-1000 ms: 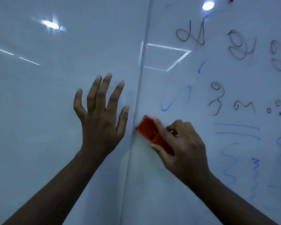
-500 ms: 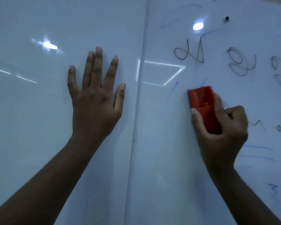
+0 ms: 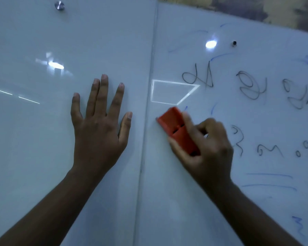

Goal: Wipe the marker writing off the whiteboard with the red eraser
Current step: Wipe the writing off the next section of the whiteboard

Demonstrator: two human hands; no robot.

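Half a second on, the red eraser is being gripped by the right hand and swept back left toward the panel seam, the blue strokes there being cleared, while the whiteboard is being braced by the flat, open left hand.

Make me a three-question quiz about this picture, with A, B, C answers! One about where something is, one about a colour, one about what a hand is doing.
1. Where is the marker writing?
A. right panel
B. left panel
C. nowhere

2. What colour is the eraser?
A. green
B. red
C. yellow

3. What is the left hand doing?
A. holding a marker
B. making a fist
C. lying flat on the whiteboard

Answers: 1 A, the scribbles sit right of the seam. 2 B, it shows red in the right hand. 3 C, its fingers are spread straight.
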